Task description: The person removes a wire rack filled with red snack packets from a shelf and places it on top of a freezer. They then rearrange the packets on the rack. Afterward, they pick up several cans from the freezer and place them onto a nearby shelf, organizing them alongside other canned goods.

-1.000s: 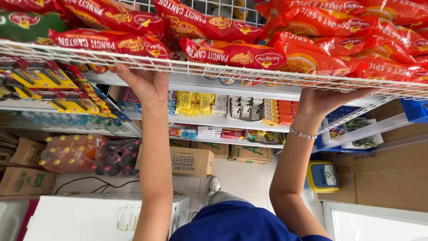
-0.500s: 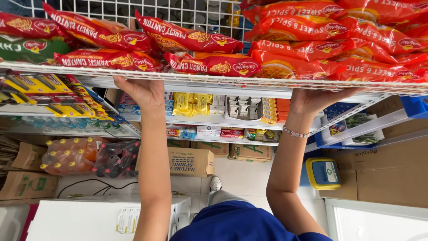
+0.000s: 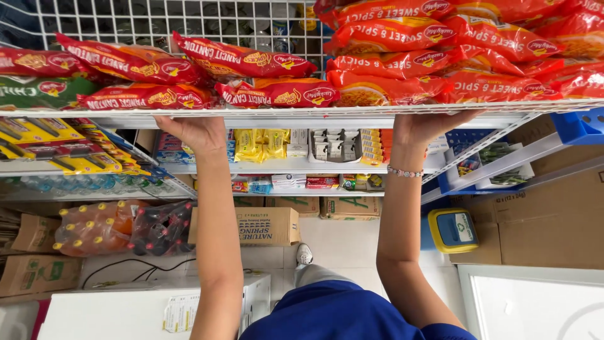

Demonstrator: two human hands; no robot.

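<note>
1. Hands first: our left hand point(image 3: 196, 132) and right hand point(image 3: 434, 126) both reach up to the front edge of the white wire shelf point(image 3: 302, 112). The fingers go out of sight behind the rim, so we cannot tell how far either is open or whether it grips anything.
2. Noodle packets point(image 3: 277, 93) lie flat on that shelf just above our hands: glossy red and orange pillow packs, stacked in loose, overlapping layers, higher on the right point(image 3: 453, 56).
3. We wear a beaded bracelet point(image 3: 404, 171) on the right wrist.
4. Below us we see a cardboard box point(image 3: 267, 225), shrink-wrapped soda bottles point(image 3: 119, 228) and a blue-and-yellow container point(image 3: 452, 229) on the floor.
</note>
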